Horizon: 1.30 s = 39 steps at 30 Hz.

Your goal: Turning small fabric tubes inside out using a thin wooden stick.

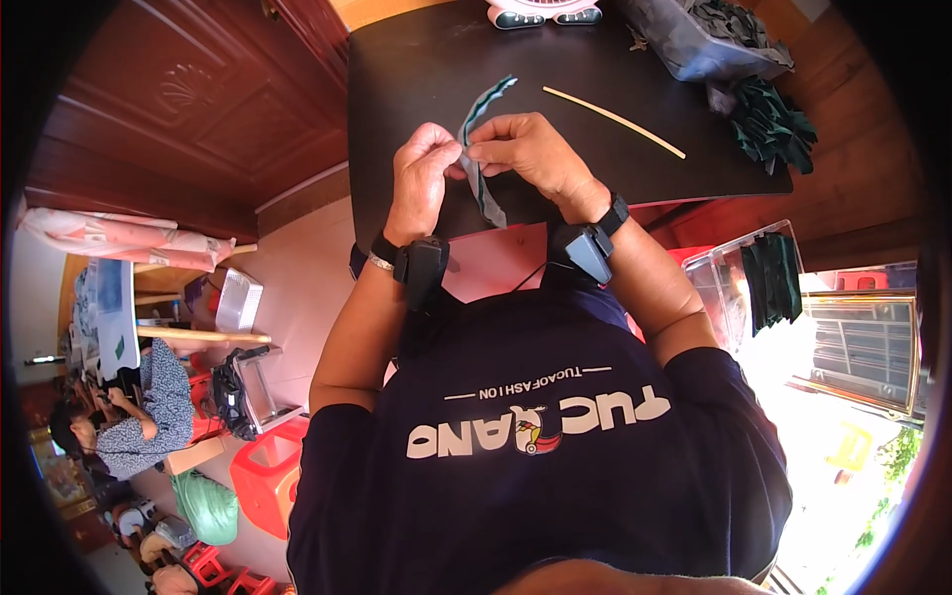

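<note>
A narrow fabric strip (486, 203), grey with a dark green edge, stands out above and below my fingertips over the black table (416, 79). My left hand (421, 178) pinches it near its middle, thumb against the forefinger. Close beside it, my right hand (535, 154) also has the strip between thumb and fingers. The two sets of fingertips nearly touch, and they hide the strip's middle part. To the right of my hands a thin pale wooden stick (615, 123) lies slantwise on the tabletop.
At the far right, a plastic bin (684, 50) of grey fabric pieces stands beside a dark green fabric bundle (773, 129). A pink-and-white device (543, 14) is at the far edge. Lower right, a clear box (729, 260) holds dark green strips. A red stool (268, 476) stands left; a seated person (149, 426) is beyond.
</note>
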{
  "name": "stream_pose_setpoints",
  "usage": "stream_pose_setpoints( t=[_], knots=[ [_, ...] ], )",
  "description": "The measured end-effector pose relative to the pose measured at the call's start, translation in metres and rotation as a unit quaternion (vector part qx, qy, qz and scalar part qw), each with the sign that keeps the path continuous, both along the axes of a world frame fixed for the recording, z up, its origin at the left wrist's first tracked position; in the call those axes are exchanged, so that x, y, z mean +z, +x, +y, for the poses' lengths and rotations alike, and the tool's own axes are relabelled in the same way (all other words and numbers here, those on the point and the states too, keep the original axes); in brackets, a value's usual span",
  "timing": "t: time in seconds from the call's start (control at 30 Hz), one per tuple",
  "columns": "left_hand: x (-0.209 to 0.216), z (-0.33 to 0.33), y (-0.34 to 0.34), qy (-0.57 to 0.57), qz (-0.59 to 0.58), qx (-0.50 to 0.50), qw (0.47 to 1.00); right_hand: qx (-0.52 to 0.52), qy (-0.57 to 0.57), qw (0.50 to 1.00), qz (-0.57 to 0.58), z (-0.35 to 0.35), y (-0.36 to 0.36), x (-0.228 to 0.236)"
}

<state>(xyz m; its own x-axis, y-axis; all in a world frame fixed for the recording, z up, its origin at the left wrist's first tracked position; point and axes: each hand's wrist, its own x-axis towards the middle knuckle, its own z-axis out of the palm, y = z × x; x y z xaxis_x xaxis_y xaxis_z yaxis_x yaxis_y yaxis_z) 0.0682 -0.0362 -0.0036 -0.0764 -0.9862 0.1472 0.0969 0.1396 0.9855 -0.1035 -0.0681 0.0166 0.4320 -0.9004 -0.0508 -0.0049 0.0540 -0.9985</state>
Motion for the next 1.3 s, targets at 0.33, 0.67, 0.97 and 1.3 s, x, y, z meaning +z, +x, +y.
stream_pose_setpoints(
  t=[0.33,0.67,0.97,1.3],
  knots=[
    [-0.004,0.004,-0.003,0.014,-0.042,0.017,0.999,0.005,-0.098,0.990,0.102,0.006,0.006,0.004],
    [-0.001,0.006,0.014,-0.030,-0.084,-0.049,0.995,0.058,0.094,0.994,-0.008,0.007,0.001,0.001],
    [0.013,0.012,0.011,-0.190,-0.332,0.064,0.922,0.037,-0.037,0.996,0.072,0.017,0.011,0.012],
    [0.009,0.016,0.015,-0.006,-0.048,-0.097,0.994,0.081,0.083,0.993,-0.011,0.011,0.004,0.005]
  ],
)
